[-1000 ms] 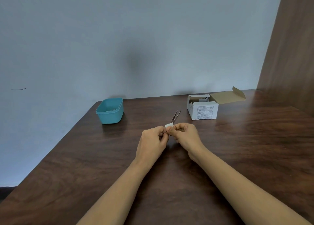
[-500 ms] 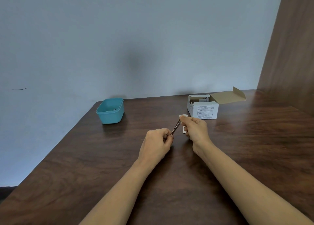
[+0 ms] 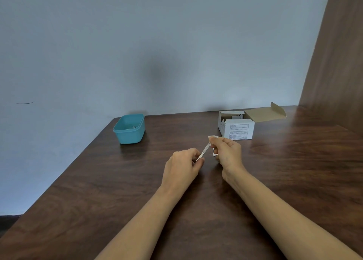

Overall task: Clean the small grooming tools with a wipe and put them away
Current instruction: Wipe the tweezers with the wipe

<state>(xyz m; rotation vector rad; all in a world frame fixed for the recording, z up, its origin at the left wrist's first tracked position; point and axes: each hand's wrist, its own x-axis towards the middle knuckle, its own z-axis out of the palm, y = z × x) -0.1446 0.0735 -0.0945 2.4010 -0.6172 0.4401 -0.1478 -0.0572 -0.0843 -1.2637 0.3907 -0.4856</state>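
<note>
My left hand (image 3: 183, 166) pinches the near end of slim metal tweezers (image 3: 203, 151), which slant up to the right above the table. My right hand (image 3: 227, 151) pinches a small white wipe (image 3: 212, 137) folded around the tweezers' far tips. A teal plastic tub (image 3: 129, 129) stands at the back left of the table with a small metal item inside it.
An open white cardboard box (image 3: 236, 127) with its brown flap folded back sits at the back right, just beyond my right hand. The dark wooden table (image 3: 98, 191) meets a pale wall behind and a wooden panel (image 3: 337, 63) on the right.
My right hand slid the wipe from the near end of the tweezers, by my left hand, out along them to the tips. My left hand stayed almost still.
</note>
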